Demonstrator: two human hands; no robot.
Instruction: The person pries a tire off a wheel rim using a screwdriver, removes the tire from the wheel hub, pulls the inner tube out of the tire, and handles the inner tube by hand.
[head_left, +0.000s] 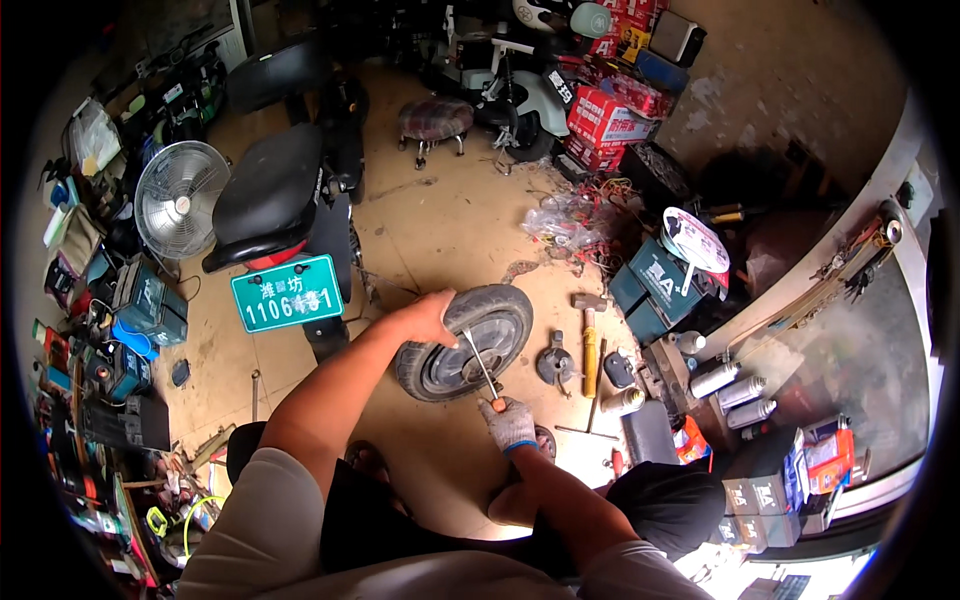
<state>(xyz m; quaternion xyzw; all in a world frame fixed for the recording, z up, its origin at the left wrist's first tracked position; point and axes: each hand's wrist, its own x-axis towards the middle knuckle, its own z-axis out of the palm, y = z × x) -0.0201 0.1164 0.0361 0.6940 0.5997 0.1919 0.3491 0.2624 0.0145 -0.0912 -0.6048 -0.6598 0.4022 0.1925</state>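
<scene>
gripping the orange handle of a long-bladed screwdriver (481, 361), the right hand (513, 423), in a pale knit glove, is closed at the near right side of a scooter wheel (452, 368). the blade slants far and left across the wheel's face, its tip near the rim by the left thumb. the bare left hand (425, 318) is partly curled over the far left edge of the black tire (414, 377), clasping it with the thumb on the sidewall; its other fingers are partly hidden. the wheel is on the tan floor (385, 235), just beyond the person's feet. to its right lie a round metal part (555, 364), a yellow-handled hammer (590, 355) and a t-handle wrench (597, 392). far left, a black-seated scooter (268, 185) with a green plate (290, 278) stands beside a round fan (182, 205); a plaid stool (436, 118) stands farther away.
</scene>
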